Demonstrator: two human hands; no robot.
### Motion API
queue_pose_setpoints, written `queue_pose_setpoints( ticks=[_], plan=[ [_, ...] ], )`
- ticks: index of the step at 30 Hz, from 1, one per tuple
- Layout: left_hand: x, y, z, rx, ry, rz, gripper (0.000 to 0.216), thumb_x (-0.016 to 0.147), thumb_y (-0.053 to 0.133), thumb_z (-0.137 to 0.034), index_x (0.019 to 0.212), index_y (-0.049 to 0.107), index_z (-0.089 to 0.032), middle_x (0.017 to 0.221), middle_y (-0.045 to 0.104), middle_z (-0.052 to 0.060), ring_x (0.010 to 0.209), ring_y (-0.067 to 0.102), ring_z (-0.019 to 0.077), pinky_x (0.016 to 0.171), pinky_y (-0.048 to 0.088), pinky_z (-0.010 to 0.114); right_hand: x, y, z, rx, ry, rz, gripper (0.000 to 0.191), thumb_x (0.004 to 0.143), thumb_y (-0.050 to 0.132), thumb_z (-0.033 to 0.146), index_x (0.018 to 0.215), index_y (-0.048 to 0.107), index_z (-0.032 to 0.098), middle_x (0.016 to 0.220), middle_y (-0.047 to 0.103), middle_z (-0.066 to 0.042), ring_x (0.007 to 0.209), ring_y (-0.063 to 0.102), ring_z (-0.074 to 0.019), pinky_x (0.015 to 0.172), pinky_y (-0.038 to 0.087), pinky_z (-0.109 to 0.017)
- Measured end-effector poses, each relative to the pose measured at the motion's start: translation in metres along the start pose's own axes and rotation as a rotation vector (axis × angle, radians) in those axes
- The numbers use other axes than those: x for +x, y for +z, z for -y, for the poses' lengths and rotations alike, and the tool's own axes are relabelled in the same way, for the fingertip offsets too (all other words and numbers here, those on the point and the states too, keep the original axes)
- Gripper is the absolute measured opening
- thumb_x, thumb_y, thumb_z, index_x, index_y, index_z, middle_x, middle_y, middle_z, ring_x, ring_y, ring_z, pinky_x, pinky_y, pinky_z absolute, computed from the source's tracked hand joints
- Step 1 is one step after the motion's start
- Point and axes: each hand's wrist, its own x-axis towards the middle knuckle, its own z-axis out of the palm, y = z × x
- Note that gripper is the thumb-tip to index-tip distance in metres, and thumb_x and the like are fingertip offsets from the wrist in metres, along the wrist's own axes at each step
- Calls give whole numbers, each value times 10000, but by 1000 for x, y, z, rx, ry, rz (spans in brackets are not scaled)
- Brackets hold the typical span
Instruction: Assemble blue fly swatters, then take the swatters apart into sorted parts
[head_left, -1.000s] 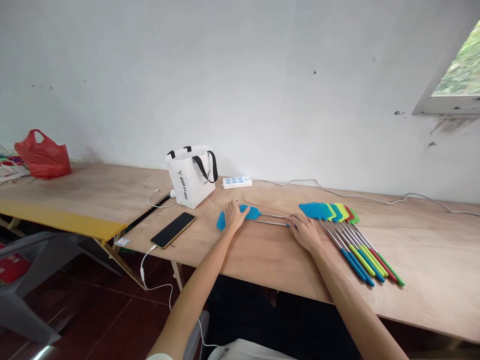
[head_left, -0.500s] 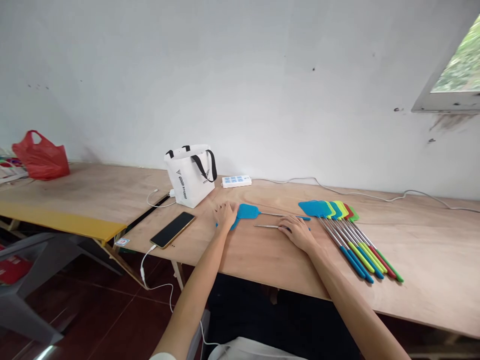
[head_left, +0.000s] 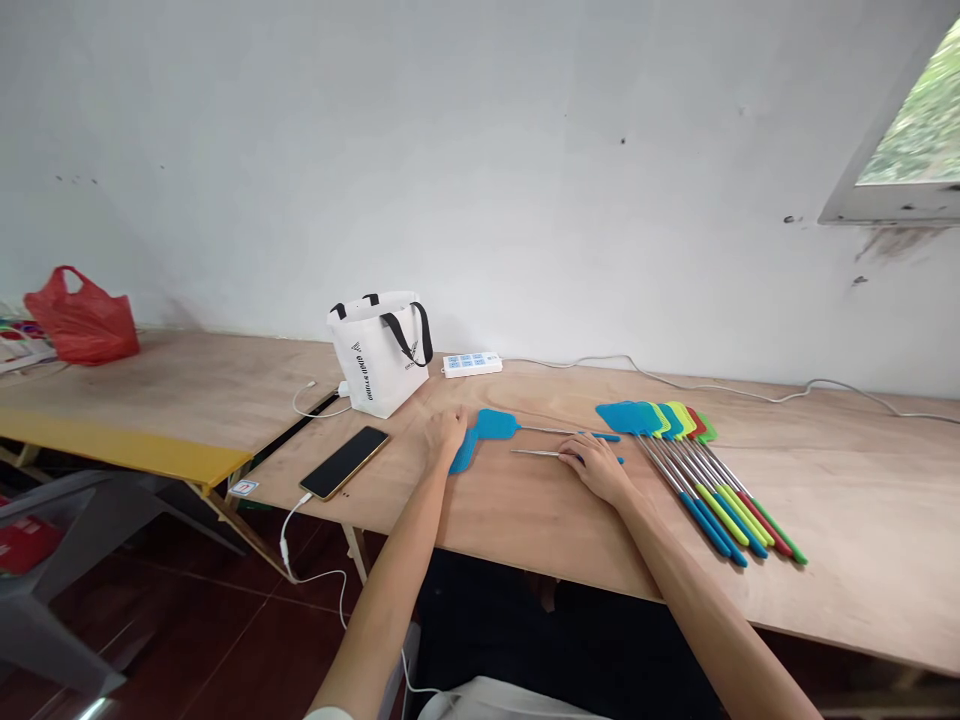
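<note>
My left hand (head_left: 445, 430) rests on the wooden table (head_left: 525, 510), its fingers closed on the edge of a blue swatter head (head_left: 463, 453) that lies tilted. A thin metal rod (head_left: 536, 453) starts a little to the right of that head and runs under my right hand (head_left: 598, 466). That hand's fingers are curled over the rod's blue handle end. A second blue swatter (head_left: 496, 424) lies just behind, its rod reaching toward the right.
A fanned row of blue, green, yellow and red swatters (head_left: 701, 470) lies right of my right hand. To the left are a phone (head_left: 345, 462) on a cable, a white tote bag (head_left: 381, 352) and a power strip (head_left: 472, 364). A red plastic bag (head_left: 81, 315) sits far left.
My left hand has slid left and nearer with the blue head, which now lies tilted and apart from the rod's tip. My right hand has stayed on the handle end.
</note>
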Motion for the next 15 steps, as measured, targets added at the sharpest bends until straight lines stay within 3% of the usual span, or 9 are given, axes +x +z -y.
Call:
queue_pose_setpoints(
  ticks=[3,6,10,15],
  plan=[
    [3,-5,0,-79,-19,-34,621,974,380,-615,639,696,-198,783,716,192,848,683,360,753,475,414,0,-1,0,18,20,-4,296,1018,406,369,978,673,249,1053,715,-79,1034,626,-255,908,471,-416],
    [3,-13,-1,-177,-59,-108,731,998,223,-658,592,638,-214,748,704,170,800,674,330,714,455,385,-1,0,0,32,52,-12,308,1024,381,363,969,659,243,1015,716,-79,986,637,-250,869,477,-400],
    [-1,-19,-6,-297,-108,-231,787,1032,1,-571,650,592,-219,779,699,124,775,661,268,707,434,348,-2,2,-1,55,93,-33,270,1019,384,354,1018,633,248,1021,717,-65,969,658,-238,848,502,-373],
    [-8,-12,-11,-451,-5,-310,677,1051,116,-559,574,470,-234,645,591,78,695,604,227,684,421,318,-3,3,-1,79,107,-56,303,1017,368,317,1148,637,269,1114,721,-64,1049,668,-236,868,529,-369]
  ],
)
